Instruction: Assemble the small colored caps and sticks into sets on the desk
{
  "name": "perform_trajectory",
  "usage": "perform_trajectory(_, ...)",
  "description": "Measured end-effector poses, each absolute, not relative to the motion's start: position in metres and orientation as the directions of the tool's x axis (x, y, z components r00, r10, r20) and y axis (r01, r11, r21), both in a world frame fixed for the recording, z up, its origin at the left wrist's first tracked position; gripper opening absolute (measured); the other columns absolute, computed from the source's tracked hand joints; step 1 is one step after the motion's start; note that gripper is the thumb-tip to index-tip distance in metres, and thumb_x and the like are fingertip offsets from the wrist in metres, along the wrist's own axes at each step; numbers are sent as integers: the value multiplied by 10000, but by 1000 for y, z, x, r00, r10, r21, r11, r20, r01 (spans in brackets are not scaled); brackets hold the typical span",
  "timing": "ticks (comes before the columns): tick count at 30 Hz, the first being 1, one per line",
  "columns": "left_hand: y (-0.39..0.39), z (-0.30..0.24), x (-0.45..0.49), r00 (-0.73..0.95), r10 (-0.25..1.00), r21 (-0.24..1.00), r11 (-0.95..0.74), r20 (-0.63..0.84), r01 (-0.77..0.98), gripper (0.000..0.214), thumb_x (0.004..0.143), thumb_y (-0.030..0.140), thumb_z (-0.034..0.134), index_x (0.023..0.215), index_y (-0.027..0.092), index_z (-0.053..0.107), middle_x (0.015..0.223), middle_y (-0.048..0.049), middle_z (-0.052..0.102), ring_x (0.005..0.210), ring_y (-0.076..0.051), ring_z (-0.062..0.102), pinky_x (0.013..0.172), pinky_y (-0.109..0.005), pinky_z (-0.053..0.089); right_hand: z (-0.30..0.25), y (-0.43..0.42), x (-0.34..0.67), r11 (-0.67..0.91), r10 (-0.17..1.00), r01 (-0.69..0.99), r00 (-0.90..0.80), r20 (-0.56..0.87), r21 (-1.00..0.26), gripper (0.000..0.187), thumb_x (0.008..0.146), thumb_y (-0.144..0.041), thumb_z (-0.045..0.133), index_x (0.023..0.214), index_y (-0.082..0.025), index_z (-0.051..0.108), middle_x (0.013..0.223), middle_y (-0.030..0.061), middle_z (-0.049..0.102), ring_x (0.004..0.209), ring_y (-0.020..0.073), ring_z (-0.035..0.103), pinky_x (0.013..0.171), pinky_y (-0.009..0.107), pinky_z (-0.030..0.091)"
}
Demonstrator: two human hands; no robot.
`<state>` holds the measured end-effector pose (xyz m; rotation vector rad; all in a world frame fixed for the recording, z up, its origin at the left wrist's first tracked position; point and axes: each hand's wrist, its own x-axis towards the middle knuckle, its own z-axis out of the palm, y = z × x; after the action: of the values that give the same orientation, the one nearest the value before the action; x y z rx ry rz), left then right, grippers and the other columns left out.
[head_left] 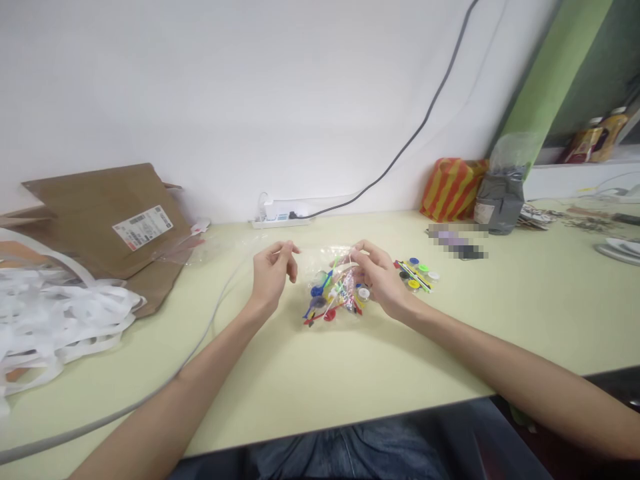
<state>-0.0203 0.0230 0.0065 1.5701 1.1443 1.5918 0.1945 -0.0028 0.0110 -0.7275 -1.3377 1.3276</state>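
Note:
A clear plastic bag (pixel 311 267) with colourful small plastic pieces in it, in blue, red, white, yellow and green, is above the middle of the table. My right hand (pixel 375 272) is closed on the bag's upper right part, thumb and fingers pinched together. Left of the bag is my left hand (pixel 273 272), its fingers curled in and the thumb near the index finger. Whatever those fingers may hold is too small to make out. Just beyond my right hand lies a group of loose coloured discs and thin sticks (pixel 416 275).
Flattened brown cardboard (pixel 100 220) and a heap of white strips (pixel 55 320) occupy the left side. A grey cable (pixel 200 343) crosses the table there. By the wall are a power strip (pixel 280 217), a red-and-yellow striped bag (pixel 447 189) and a grey bag (pixel 500 200).

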Motion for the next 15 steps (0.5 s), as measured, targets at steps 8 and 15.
perform_trajectory(8,21,5,-19,-49,903,890,-409,426,204,296,951,405,504,802,169,602,461,36,509,403,-97,445,466,-225,383,15,20,213,186,962,-343,-130,242,-921,294,828,-429,680,844,-209,485,857,29,685,673,149,678,567,233,496)
perform_trajectory(15,12,-3,-11,219,861,659,-495,459,566,286,948,368,463,755,195,583,491,54,442,451,-105,402,516,-239,309,25,121,251,24,980,-146,199,-6,-989,60,932,-167,494,936,-161,553,879,67,701,661,125,669,559,223,501)
